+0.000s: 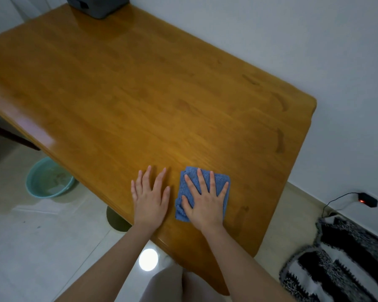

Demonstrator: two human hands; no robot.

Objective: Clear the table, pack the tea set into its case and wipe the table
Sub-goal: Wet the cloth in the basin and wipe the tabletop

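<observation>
A folded blue cloth (219, 180) lies on the wooden table (140, 94) near its front edge. My right hand (205, 200) presses flat on the cloth with straight, spread fingers. Just left of the cloth, my left hand (151, 195) rests flat on the bare wood, fingers straight. A grey case (97, 5) stands at the table's far end, cut off by the top of the view. No tea ware shows on the tabletop.
A teal basin (48, 179) with water sits on the tiled floor left of the table. A black-and-white rug (345, 260) lies on the floor at the right. A black adapter (366, 199) with a cable lies by the white wall.
</observation>
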